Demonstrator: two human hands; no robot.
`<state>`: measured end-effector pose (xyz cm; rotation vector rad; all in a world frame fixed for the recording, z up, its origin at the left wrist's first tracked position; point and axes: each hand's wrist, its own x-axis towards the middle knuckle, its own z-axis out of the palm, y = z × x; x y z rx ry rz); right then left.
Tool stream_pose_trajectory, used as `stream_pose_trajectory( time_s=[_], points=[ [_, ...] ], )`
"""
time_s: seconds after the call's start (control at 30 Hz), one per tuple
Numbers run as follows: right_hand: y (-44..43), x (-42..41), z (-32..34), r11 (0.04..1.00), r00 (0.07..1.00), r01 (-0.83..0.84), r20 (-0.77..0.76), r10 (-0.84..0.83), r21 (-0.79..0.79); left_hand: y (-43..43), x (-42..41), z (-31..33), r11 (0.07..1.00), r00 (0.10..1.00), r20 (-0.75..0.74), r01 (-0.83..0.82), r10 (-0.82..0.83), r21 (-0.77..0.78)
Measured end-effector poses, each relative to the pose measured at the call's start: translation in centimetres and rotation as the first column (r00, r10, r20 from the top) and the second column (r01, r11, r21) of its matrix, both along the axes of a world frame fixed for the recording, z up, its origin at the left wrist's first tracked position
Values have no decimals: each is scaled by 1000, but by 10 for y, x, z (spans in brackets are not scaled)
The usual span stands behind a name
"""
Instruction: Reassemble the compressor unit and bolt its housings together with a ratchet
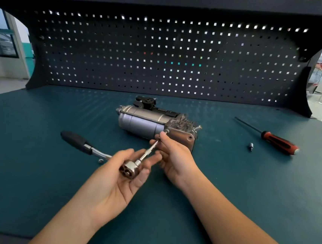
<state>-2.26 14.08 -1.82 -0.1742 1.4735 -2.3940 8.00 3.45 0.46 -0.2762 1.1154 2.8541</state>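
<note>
The grey compressor unit [146, 121] lies on its side in the middle of the green bench mat [33, 168], its end housing facing me at the right. My left hand [119, 178] cradles the round head of the ratchet [129, 169], whose black-gripped handle points left. A long extension bar [149, 150] runs from that head up to a bolt [166, 131] at the housing's top left corner. My right hand [172, 156] pinches the far end of the bar just below the bolt. Another bolt [198, 127] sticks out at the housing's upper right.
A red and black screwdriver [279, 143] lies at the right of the mat, with a small loose bit socket [250, 146] near it. A dark pegboard [162, 59] closes off the back of the bench.
</note>
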Motion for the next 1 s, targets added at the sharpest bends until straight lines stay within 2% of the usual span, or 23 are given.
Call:
stream_pose_trajectory(
  time_s=[0.07,0.1,0.13,0.17,0.2,0.23,0.27,0.3,0.37,0.4,0.5,0.63,0.67,0.7,0.73,0.77,0.8,0.83,0.87,0.9,0.93,0.97,1.0],
  points=[
    [-1,0,-1,1000,1000,-5,-7,5,3,3,2,1,997,1000,-22,-8,6,-80],
    [0,-1,-1,1000,1000,-7,-14,7,3,3,2,-1,978,999,-40,-17,8,-210],
    [0,-1,-1,1000,1000,-9,-22,9,9,3,2,-3,914,998,-70,-28,-1,-405],
    [1,-2,-1,1000,1000,-9,-25,10,18,3,1,-4,754,993,-114,-62,-17,-654],
    [2,-2,0,1000,1000,-7,-19,8,24,0,2,-3,470,982,-178,-127,-66,-873],
    [3,-2,0,1000,1000,-6,-12,7,25,-2,3,-2,73,963,-220,-211,-157,-975],
    [3,-2,0,1000,1000,-9,-6,9,27,-4,3,-2,-342,928,-270,-348,-256,-873],
    [4,-2,0,999,1000,-14,-3,14,32,-4,3,-3,-589,883,-302,-466,-360,-660],
    [4,-1,1,998,1000,-30,3,29,53,2,8,3,-781,900,-199,-436,-388,-447],
    [4,-1,1,997,999,-39,3,39,64,3,7,2,-804,915,-144,-401,-378,-439],
    [1,1,1,994,998,-52,-22,54,98,-4,7,1,-783,926,-135,-372,-354,-498],
    [-3,3,0,990,996,8,-92,5,140,-7,4,-6,-606,896,-220,-426,-386,-672],
    [-3,2,0,992,995,17,-99,-4,128,-5,3,-9,-485,896,-239,-409,-375,-773],
    [-3,1,1,995,996,16,-89,-8,97,-3,2,-10,-287,895,-277,-384,-350,-878],
    [-2,1,1,998,998,9,-66,-4,63,-1,2,-9,-17,901,-324,-344,-287,-939],
    [-2,0,2,999,999,-5,-46,6,40,1,3,-8,291,924,-341,-283,-172,-914],
    [-2,0,2,999,999,-22,-32,23,30,0,1,-6,584,955,-291,-210,-47,-784],
    [-2,0,2,999,999,-41,-22,42,23,-1,-1,-3,808,981,-193,-138,31,-573],
    [-2,0,1,998,998,-57,-13,57,14,-2,-2,-1,935,994,-93,-92,64,-341],
    [-3,-1,0,998,998,-69,-3,69,5,-5,-3,-1,985,997,-23,-80,77,-152],
    [-3,-1,0,997,997,-76,4,76,-2,-7,-3,-1,996,996,22,-82,83,-43],
    [-3,-1,-1,997,997,-80,8,80,-5,-7,-3,-2,997,997,37,-74,75,-21],
    [-3,-2,-1,997,997,-81,10,81,-3,-6,-4,-3,994,997,29,-73,76,-85]
  ],
)
